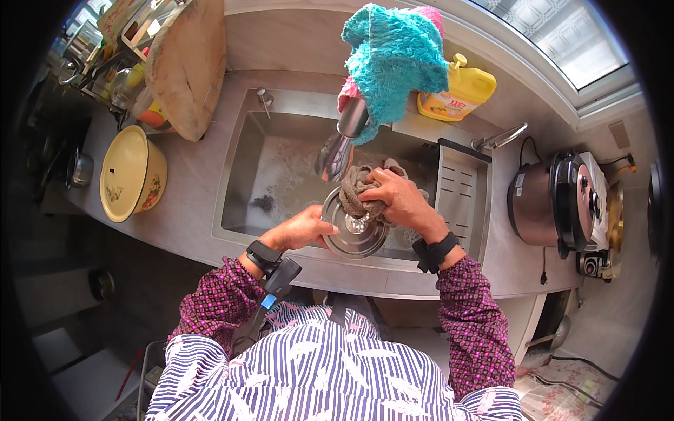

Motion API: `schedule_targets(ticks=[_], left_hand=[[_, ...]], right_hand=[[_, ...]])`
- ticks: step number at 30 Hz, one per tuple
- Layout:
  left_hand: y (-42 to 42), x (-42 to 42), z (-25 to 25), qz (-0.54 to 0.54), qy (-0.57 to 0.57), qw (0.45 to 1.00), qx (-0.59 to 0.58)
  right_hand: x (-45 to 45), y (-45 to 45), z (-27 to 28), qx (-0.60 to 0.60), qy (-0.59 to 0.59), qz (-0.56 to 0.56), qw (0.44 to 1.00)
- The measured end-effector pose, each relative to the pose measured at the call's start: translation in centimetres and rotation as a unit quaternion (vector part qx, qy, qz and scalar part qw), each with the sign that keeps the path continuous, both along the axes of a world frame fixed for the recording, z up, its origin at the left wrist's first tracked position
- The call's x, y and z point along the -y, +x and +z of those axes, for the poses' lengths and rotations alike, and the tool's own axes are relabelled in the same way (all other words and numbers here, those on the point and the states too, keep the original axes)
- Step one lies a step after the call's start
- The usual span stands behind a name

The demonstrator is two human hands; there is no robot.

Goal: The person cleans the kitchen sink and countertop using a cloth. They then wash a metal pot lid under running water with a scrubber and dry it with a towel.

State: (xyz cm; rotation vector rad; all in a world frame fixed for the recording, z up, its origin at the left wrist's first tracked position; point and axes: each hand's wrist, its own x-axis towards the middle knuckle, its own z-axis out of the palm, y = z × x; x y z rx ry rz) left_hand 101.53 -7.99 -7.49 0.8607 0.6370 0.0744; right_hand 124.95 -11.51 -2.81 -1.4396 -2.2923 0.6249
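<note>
My left hand (303,229) grips the left rim of a round metal lid (360,243) over the front of a steel sink (231,184). A clear knob stands at the lid's middle. Bunched in my right hand (397,200) is a wet grey-brown cloth (358,192), pressed on the lid's upper part. Soapy water (279,163) fills the basin. Just beyond my hands is the metal faucet (337,152), with a turquoise cloth (395,63) and a pink one draped over it. What lies under the water is mostly hidden.
A slotted steel tray (457,184) spans the sink's right end. Behind stands a yellow detergent jug (455,94); a small tap (503,138) is near it. An electric pressure cooker (547,202) is at the right. At the left are a yellow enamel basin (126,173) and a wooden cutting board (187,68).
</note>
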Motion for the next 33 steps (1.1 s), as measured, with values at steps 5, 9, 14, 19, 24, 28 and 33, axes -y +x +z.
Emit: schedule_targets(ticks=[5,9,14,19,24,28,33], left_hand=[[1.1,-1.3,1.2,-0.074,0.127,0.988,-0.054],[-0.2,-1.4,-0.4,-0.038,0.102,0.994,-0.028],[-0.8,-0.8,-1.4,0.113,0.055,0.992,-0.011],[2.3,2.0,-3.5,0.311,0.032,0.950,-0.008],[4.3,3.9,-4.8,0.420,0.055,0.903,-0.071],[3.5,3.5,-5.1,0.426,0.043,0.898,-0.104],[1.2,2.8,-4.9,0.320,-0.044,0.943,-0.082]], right_hand=[[-1.8,-1.9,0.2,0.050,-0.001,0.195,0.979],[-1.1,-1.1,-0.2,0.016,0.061,0.099,0.993],[1.1,1.6,-2.3,0.015,0.027,-0.090,0.995],[3.6,-4.5,-2.4,0.069,-0.020,-0.225,0.972],[4.4,-8.9,-3.3,-0.023,-0.052,-0.293,0.954],[4.8,-8.6,-3.1,-0.016,-0.036,-0.228,0.973],[6.4,-3.1,-3.8,0.027,-0.058,-0.246,0.967]])
